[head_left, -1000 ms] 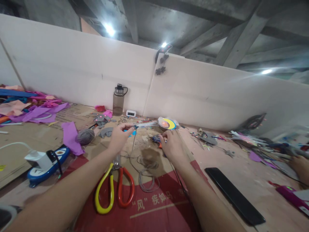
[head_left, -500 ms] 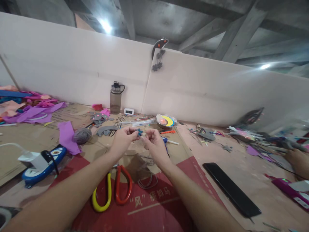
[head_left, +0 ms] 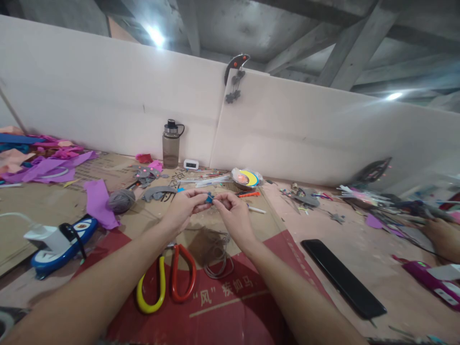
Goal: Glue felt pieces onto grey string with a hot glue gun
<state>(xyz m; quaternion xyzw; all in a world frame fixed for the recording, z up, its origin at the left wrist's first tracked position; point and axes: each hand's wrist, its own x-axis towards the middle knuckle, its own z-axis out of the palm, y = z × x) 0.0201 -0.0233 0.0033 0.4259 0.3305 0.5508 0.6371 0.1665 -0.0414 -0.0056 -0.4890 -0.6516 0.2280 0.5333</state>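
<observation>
Between the fingertips of both hands, over the middle of the table, is a small blue felt piece (head_left: 209,197). My left hand (head_left: 187,207) pinches its left side. The fingers of my right hand (head_left: 232,211) are closed at its right edge; the fingers hide part of it, so its full outline cannot be made out. Below the hands lies a loose coil of thin grey cord (head_left: 219,268). Nearer to me are scissors with one yellow and one red handle loop (head_left: 184,273), their blades mostly hidden by my left forearm.
A water bottle (head_left: 171,146) and a small white digital display (head_left: 191,165) stand by the white partition. Grey yarn (head_left: 121,201), purple felt (head_left: 98,203) and a blue power strip (head_left: 64,247) lie left. A black phone (head_left: 343,278) lies right; another person's hand (head_left: 443,239) is far right.
My right fingers have moved in against the blue felt piece, and the two hands are closer together. The view has shifted slightly.
</observation>
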